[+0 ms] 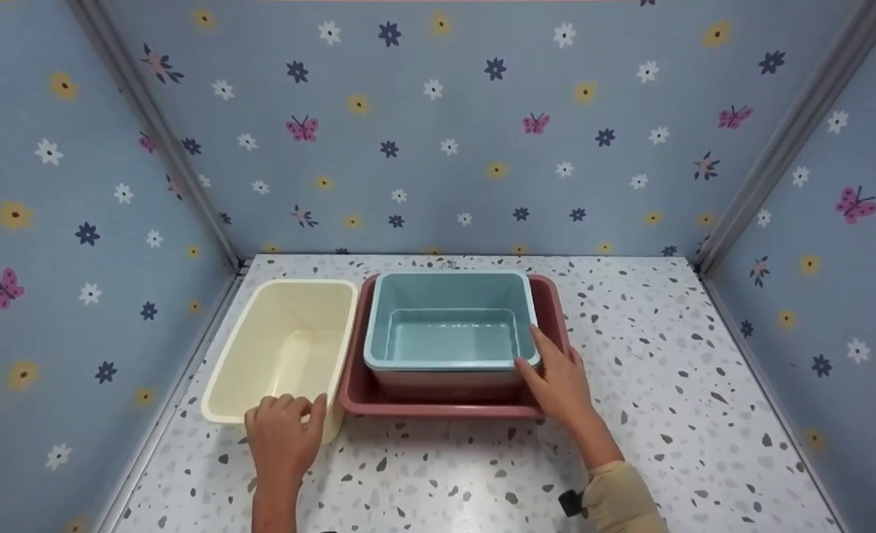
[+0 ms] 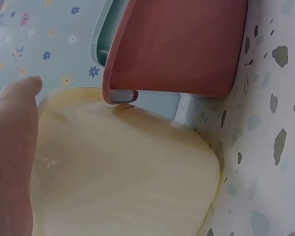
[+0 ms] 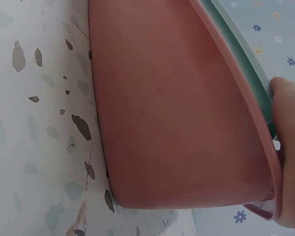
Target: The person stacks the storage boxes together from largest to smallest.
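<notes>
A cream plastic bin (image 1: pixel 301 333) stands on the left, its long side close against a dusky red bin (image 1: pixel 438 409). My left hand (image 1: pixel 282 437) is at the cream bin's front rim, fingers bent over the edge and thumb near the right front corner. Inside the red bin sits a smaller light blue bin (image 1: pixel 453 340), its rim higher than the red one. My right hand (image 1: pixel 562 381) holds the blue bin's right front corner, with thumb and index finger at its rim. The other fingers of that hand lie beside the red bin's right rim, partly hidden.
All the bins stand on a white speckled tabletop (image 1: pixel 675 414). Blue flowered panels (image 1: pixel 445 126) rise behind and on both sides, joined by grey corner posts (image 1: pixel 786 133). A beige sleeve (image 1: pixel 623 500) covers my right forearm, and a small black device (image 1: pixel 571 503) is next to it.
</notes>
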Demonstrator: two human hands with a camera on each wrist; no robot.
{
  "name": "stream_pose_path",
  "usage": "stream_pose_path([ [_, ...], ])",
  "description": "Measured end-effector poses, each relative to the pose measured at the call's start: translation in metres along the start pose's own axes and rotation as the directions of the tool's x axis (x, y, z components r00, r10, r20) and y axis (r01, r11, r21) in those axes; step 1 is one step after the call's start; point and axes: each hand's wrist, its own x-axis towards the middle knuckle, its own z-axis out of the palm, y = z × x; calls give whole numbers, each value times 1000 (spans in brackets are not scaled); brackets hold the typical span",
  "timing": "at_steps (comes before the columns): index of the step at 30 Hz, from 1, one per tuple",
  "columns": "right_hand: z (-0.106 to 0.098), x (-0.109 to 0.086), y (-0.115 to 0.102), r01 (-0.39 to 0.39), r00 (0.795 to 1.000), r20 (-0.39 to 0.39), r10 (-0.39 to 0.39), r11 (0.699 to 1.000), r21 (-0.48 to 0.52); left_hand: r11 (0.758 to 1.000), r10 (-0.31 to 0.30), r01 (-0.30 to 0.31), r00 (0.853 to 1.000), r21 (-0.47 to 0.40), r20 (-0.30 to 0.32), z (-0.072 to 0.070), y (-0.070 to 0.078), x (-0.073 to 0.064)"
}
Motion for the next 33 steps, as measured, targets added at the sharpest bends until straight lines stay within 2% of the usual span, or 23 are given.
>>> stream_pose_path([
  [3,-1,0,-4,4,1000,7,-4,1000,12,997,-60,52,990,-65,-125,0,-2,-5],
  [5,-3,1,-7,-7,1000,1,7,1000,5,990,-131,117,968,-75,-214,1,-2,-8],
  [7,-6,4,-12,-12,1000,-16,12,1000,0,971,-237,223,929,-83,-285,3,-1,-10],
  [8,-9,7,-14,-11,1000,-24,11,1000,-2,952,-306,287,900,-107,-310,4,1,-11],
  [9,-12,11,-18,1,1000,-31,-1,1000,1,924,-381,352,864,-147,-328,5,2,-12],
  [11,-19,20,-26,43,998,-37,-42,999,3,844,-534,468,782,-262,-323,6,7,-12],
  [13,-26,32,-37,94,995,-32,-94,995,11,735,-662,539,702,-411,-264,7,10,-11],
  [14,-31,39,-44,122,992,-25,-122,992,21,670,-714,559,664,-488,-219,7,11,-10],
  [15,-34,45,-51,146,989,-15,-146,989,29,611,-751,572,637,-548,-172,7,12,-8],
  [16,-38,51,-58,160,987,1,-160,987,32,559,-774,573,621,-600,-127,7,13,-7],
  [17,-41,58,-66,173,985,22,-174,984,47,513,-786,565,612,-646,-90,7,14,-5],
  [18,-44,64,-73,184,981,46,-187,981,64,476,-791,550,609,-686,-61,6,15,-4],
  [20,-47,76,-88,189,974,106,-199,977,99,434,-777,493,628,-755,-36,4,20,-2],
  [23,-48,93,-107,200,955,191,-228,968,155,423,-736,399,675,-813,-51,0,28,1],
  [25,-45,105,-117,196,942,237,-238,963,187,423,-714,352,697,-835,-68,-3,33,2],
  [27,-39,116,-126,186,928,280,-246,956,227,426,-707,325,702,-844,-86,-4,34,2],
  [31,-19,136,-146,103,901,375,-219,946,307,423,-686,223,712,-878,-149,-4,31,0],
  [33,-7,145,-156,67,887,413,-204,944,323,415,-680,197,716,-888,-159,-3,29,-3],
])
